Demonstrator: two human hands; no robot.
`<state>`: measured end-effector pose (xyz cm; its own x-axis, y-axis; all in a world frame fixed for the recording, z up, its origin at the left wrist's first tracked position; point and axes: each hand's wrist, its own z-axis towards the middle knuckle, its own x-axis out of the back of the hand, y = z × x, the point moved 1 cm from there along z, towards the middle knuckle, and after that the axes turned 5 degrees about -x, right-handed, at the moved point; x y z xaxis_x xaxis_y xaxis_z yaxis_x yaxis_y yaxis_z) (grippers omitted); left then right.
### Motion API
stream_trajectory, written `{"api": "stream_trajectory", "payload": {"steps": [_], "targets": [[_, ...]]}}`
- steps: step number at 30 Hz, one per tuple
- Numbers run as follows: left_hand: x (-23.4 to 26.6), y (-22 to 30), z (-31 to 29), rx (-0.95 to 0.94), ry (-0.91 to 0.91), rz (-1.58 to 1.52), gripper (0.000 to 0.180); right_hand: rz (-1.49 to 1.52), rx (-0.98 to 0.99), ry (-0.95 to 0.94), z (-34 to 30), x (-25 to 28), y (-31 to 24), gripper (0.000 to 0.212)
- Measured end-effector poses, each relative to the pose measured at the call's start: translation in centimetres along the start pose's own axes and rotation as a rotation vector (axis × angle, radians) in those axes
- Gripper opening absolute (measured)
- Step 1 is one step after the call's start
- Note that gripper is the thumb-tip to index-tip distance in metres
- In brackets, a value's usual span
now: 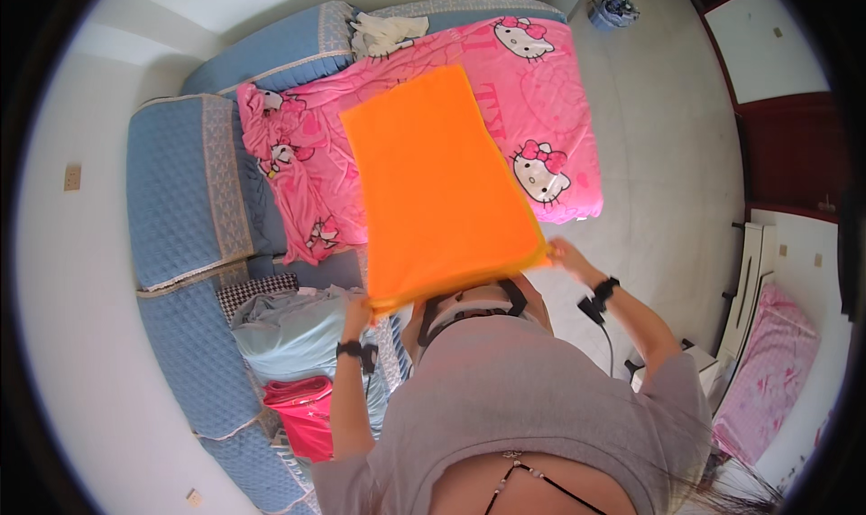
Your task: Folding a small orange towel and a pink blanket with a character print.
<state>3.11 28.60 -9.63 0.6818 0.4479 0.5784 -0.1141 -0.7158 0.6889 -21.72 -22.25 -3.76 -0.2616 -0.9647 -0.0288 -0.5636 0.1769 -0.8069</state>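
Observation:
A bright orange towel [437, 181] is stretched out before me, its far end over the pink blanket [559, 109] with cat faces printed on it. At the near left corner, the closed fingers of my left hand [357, 313] grip the edge. My right hand [566, 255] pinches the near right corner, so the near edge is pulled fairly straight between both hands. Part of the pink blanket is hidden beneath the towel. Each wrist wears a black strap with a small device and a cable.
Blue quilted sofa sections [176, 186] line the left and back. Beside my left arm lie grey-blue folded clothes [293, 330] and a red folded cloth [302, 416]. White cloth [388, 35] rests at the back; a bin [613, 8] stands on the floor, far right.

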Motion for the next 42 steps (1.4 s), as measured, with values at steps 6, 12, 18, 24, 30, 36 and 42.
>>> {"api": "stream_trajectory", "payload": {"steps": [6, 12, 18, 24, 30, 36, 42], "targets": [[-2.5, 3.6, -6.0, 0.649, -0.429, -0.385, 0.028, 0.293, -0.577, -0.011, -7.7, -2.5, 5.2, 0.029], [-3.8, -0.9, -0.3, 0.676, -0.242, -0.572, 0.018, 0.029, -0.395, 0.161, 2.7, -1.6, 5.3, 0.024], [0.5, 4.4, 16.5, 0.396, -0.031, -0.693, 0.02, -0.146, -0.112, 0.44, 15.4, 3.0, -0.9, 0.022], [7.3, 8.6, 27.6, 0.029, 0.336, -0.463, 0.047, -0.434, 0.127, 0.821, 24.9, 2.8, -11.3, 0.04], [10.1, -2.7, 27.9, -0.228, 0.428, 0.81, 0.069, -0.725, 0.236, 0.696, 26.3, -3.4, -11.3, 0.058], [-11.4, -2.8, 21.6, 0.164, 0.031, 0.201, 0.061, -0.139, -0.368, 0.776, 18.5, 1.7, 11.3, 0.066], [-16.8, -15.0, 20.1, 0.617, 0.067, -0.452, 0.05, 0.773, -0.808, 0.556, 21.4, -5.6, 19.2, 0.094]]}}
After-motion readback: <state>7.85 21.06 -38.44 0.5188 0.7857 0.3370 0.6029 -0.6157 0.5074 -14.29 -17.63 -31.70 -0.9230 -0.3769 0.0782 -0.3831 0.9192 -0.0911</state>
